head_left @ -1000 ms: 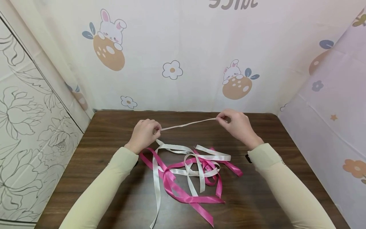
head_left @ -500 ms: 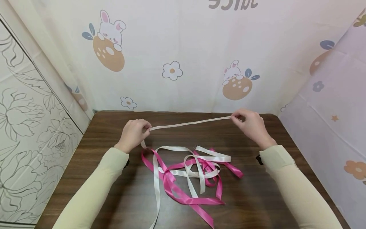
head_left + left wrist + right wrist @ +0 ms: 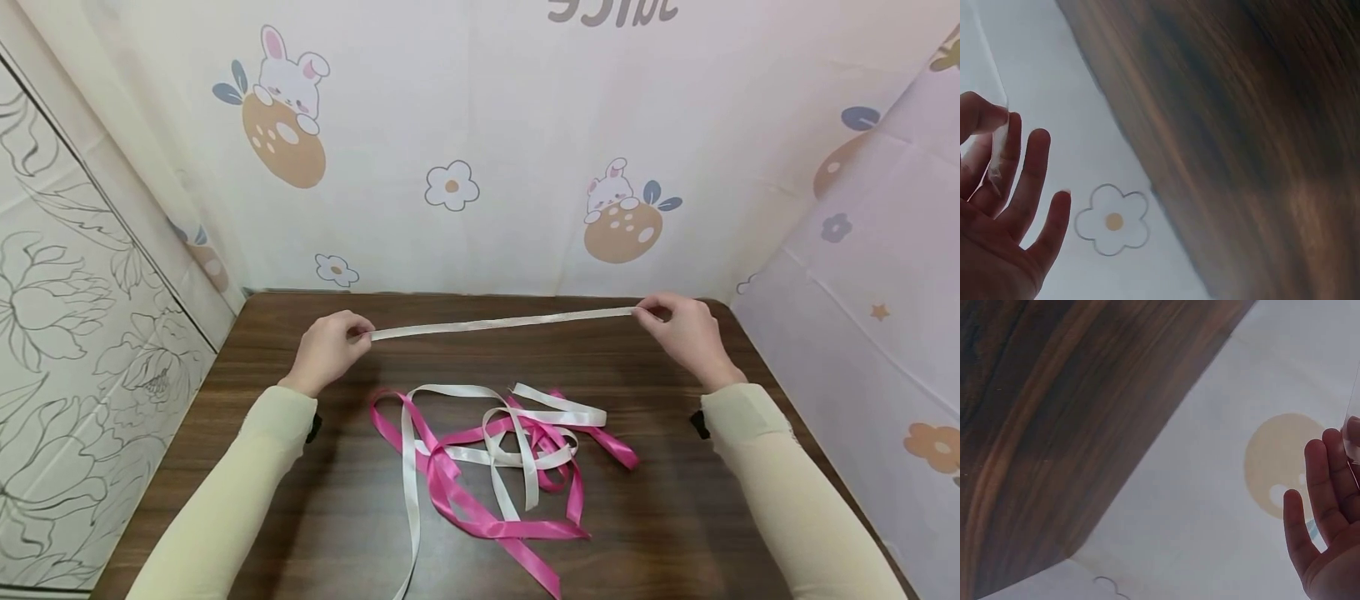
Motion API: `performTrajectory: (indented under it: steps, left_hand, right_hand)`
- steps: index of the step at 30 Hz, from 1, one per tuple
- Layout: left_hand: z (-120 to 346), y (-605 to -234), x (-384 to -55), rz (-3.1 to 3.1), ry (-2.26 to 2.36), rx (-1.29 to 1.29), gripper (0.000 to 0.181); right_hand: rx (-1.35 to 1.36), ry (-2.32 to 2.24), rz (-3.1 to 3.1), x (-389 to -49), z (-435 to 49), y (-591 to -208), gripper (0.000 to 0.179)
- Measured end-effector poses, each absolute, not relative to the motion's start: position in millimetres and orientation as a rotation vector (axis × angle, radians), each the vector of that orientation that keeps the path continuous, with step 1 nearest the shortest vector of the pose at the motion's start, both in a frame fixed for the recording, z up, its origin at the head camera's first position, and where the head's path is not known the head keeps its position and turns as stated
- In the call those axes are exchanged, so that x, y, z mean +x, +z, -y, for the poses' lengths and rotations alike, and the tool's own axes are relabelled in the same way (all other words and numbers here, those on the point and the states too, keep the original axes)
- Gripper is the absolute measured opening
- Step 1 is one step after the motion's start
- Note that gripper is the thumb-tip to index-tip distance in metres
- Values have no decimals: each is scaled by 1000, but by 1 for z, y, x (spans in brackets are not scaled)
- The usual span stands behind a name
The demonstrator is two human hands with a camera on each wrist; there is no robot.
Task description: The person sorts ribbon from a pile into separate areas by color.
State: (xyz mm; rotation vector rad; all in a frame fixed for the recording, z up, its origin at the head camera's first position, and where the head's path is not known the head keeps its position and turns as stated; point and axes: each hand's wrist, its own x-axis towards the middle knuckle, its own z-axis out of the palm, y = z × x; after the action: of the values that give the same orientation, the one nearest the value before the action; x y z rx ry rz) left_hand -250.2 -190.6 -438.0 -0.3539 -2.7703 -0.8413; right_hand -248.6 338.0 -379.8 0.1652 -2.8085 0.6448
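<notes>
A white ribbon (image 3: 502, 323) stretches nearly straight between both hands, above the far part of the table. My left hand (image 3: 330, 346) pinches its left end between thumb and forefinger; a short frayed tail of the ribbon (image 3: 997, 150) hangs past the thumb in the left wrist view. At the other end, my right hand (image 3: 684, 335) pinches the ribbon the same way, its other fingers spread in the right wrist view. Below the taut strip lies a loose tangle of pink ribbons (image 3: 480, 504) and white ribbons (image 3: 411, 483), looped over one another.
The dark wooden table (image 3: 645, 533) ends at a patterned curtain (image 3: 465, 100) behind it. Further fabric panels stand on the left (image 3: 82, 350) and right (image 3: 870, 358). One white ribbon end runs toward the near edge of view.
Both hands have moved apart, left hand leftward and right hand rightward. The ribbon between them has grown longer and straighter, and its trailing part has come away from the tangle.
</notes>
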Motion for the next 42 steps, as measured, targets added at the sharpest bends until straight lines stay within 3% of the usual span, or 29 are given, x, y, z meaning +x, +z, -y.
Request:
performTrajectory:
  steps: [11, 42]
  left_hand:
    - [206, -447, -261, 2754, -1173, -220, 17]
    - [186, -467, -322, 2877, -1038, -35, 23]
  right_hand:
    - [85, 661, 2875, -254, -352, -391, 32]
    - [-85, 798, 3058, -322, -345, -441, 31]
